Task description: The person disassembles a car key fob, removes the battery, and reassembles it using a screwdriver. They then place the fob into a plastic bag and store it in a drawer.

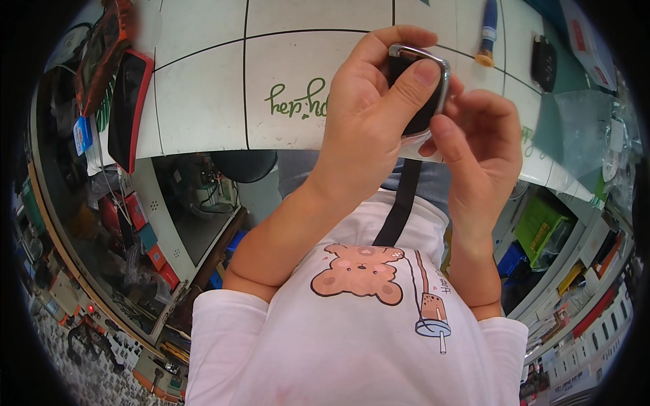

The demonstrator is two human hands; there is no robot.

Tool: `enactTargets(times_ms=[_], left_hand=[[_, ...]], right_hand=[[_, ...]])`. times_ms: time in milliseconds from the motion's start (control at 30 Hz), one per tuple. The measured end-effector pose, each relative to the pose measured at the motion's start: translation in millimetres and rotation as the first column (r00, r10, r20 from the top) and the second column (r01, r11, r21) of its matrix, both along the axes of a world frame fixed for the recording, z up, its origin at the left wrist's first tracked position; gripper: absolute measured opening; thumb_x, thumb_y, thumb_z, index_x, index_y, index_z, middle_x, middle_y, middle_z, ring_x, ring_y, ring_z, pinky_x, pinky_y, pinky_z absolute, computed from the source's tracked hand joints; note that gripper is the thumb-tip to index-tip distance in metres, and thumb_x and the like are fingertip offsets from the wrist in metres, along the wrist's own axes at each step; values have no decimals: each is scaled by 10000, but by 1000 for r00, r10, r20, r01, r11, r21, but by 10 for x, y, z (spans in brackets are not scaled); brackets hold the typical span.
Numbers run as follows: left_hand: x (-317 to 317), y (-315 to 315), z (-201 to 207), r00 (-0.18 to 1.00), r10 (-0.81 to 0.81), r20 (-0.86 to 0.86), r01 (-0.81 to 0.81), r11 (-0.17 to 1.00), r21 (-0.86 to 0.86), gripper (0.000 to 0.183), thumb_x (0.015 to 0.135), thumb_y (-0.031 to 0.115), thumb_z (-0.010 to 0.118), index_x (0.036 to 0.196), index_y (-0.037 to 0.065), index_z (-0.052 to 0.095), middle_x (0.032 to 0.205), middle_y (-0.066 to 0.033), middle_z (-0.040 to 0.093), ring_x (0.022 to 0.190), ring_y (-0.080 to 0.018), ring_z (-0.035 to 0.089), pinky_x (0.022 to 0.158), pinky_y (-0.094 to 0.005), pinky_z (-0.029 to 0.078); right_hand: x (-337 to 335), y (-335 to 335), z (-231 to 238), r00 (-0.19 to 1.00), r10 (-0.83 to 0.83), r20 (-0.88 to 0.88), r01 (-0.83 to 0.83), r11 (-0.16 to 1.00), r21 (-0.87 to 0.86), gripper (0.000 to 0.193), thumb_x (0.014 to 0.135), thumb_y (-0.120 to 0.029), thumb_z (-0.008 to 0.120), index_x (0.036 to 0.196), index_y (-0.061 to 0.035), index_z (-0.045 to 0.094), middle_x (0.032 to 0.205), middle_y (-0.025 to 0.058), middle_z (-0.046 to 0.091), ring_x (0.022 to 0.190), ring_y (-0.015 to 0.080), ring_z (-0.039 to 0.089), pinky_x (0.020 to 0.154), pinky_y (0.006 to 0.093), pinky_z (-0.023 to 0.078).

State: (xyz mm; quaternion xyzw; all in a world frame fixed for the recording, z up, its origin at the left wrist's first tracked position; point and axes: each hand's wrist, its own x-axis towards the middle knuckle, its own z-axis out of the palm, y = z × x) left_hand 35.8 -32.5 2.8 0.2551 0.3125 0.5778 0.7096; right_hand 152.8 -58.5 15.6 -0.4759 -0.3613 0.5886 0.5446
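Above the near edge of the white table, my left hand (369, 108) is wrapped round a black key fob with a shiny chrome rim (424, 108). The left thumb presses flat on its dark face, and the index finger curls over its top end. Close against the fob's lower right end is my right hand (482, 135), its thumb and curled fingers closed at that corner. The fob's back and part of its lower end are hidden by the fingers.
A blue-handled screwdriver (488, 34) and another black key fob (543, 64) lie at the far right, near a clear plastic bag (582, 128). To the left lies a phone with a red edge (128, 111), beside an orange-and-black device (101, 57). A green packet (545, 230) sits lower right.
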Motion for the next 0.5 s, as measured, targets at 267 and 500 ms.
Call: enactTargets(times_ms=[267,500], left_hand=[[-6,9,147,1000,1,11,0,991,-137,325,953,291,431,1139,24,438,923,-110,577,785,-128,576,659,-226,486],[-24,-44,101,961,-44,272,61,997,-55,438,972,331,360,1261,3,384,1046,-109,514,937,-158,507,829,-274,419]], right_hand=[[-27,14,-28,979,-39,198,17,994,112,317,748,87,642,1028,11,513,905,45,525,767,74,509,640,186,457],[-33,113,-109,864,-176,472,-19,925,379,278,716,77,659,978,-2,610,901,61,523,661,74,506,520,167,419]])
